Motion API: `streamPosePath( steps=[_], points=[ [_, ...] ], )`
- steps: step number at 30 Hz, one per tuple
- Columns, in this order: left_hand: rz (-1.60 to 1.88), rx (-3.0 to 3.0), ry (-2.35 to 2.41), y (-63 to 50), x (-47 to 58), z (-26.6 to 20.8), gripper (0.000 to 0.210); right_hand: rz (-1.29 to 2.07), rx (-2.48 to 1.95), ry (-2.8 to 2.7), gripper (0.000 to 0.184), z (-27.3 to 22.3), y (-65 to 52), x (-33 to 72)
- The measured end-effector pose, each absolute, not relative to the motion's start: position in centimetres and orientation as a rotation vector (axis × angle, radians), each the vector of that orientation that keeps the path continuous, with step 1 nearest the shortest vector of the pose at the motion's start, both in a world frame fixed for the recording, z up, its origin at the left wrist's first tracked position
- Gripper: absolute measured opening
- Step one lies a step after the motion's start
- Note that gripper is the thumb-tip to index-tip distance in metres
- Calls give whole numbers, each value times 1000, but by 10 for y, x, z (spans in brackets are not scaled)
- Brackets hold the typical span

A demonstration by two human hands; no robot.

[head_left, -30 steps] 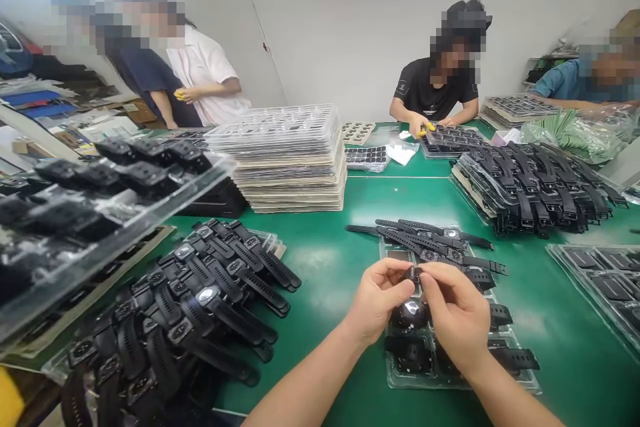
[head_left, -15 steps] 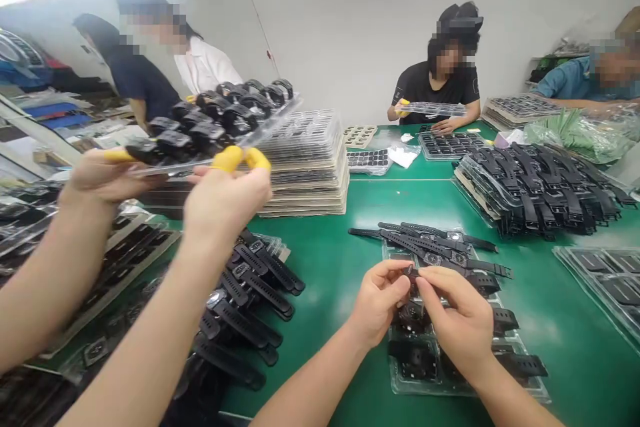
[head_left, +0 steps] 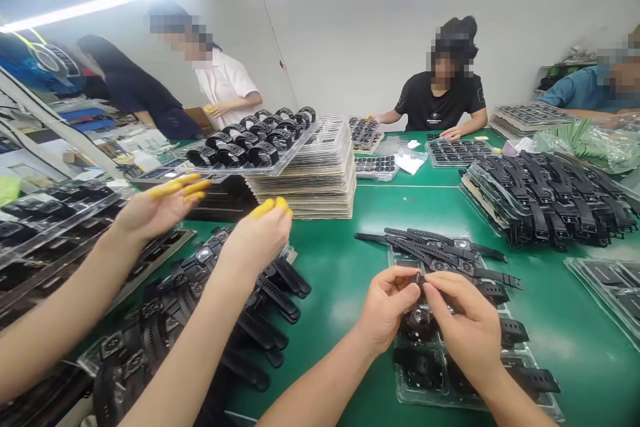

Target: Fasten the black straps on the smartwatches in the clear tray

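Over a clear plastic tray point(head_left: 420, 397) of black smartwatches, my left hand point(head_left: 390, 310) pinches a black watch strap point(head_left: 420, 277) between thumb and fingers. My right hand point(head_left: 467, 320) is closed on the same strap from the other side. The strap's end is mostly hidden by my fingertips. Below them a watch point(head_left: 419, 324) lies face down in the tray, its round back sensor showing. Another watch point(head_left: 420, 363) with its strap closed sits nearer me. Several watches with straps laid out long point(head_left: 440, 247) rest across the tray's far end.
At left, a co-worker's hands point(head_left: 165, 203) with yellow finger covers reach over piled watches point(head_left: 170, 307). Behind stands a tall stack of trays point(head_left: 310, 193), a tray of looped watches point(head_left: 250, 140) on it. More watches point(head_left: 555, 193) are stacked at right. Other people sit or stand beyond the green table point(head_left: 330, 280).
The co-worker at left has set the tray of looped watches on the stack and let go. My hands stay on the strap with little change. The view has tilted and shifted slightly.
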State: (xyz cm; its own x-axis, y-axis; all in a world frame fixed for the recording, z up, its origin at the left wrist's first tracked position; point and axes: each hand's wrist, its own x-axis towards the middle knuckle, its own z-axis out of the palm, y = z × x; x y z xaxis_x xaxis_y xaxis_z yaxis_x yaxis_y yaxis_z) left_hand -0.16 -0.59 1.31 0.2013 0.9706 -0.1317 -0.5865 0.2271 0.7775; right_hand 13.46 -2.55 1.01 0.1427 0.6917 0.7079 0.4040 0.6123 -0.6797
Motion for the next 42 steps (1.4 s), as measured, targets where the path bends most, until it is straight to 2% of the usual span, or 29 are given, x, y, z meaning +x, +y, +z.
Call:
streamPosePath(
  steps=[11, 15, 18, 21, 25, 42],
  points=[
    [1152, 618, 687, -5, -2, 13, 49, 418, -964, -1528, 20, 7, -26, 135],
    [1057, 704, 615, -1, -11, 15, 49, 793, -919, -1480, 24, 13, -24, 144],
    [849, 821, 529, -1, -15, 18, 50, 1071, -968, -1388, 23, 22, -22, 153],
    [677, 910, 484, -3, -15, 21, 50, 1322, -997, -1523, 21, 31, -18, 165],
    [609, 924, 539, -5, -13, 19, 52, 1511, -954, -1554, 26, 40, -16, 174],
    [612, 795, 610, -4, -5, 7, 46, 1106, -1161, -947, 40, 28, -7, 165]
  ],
)
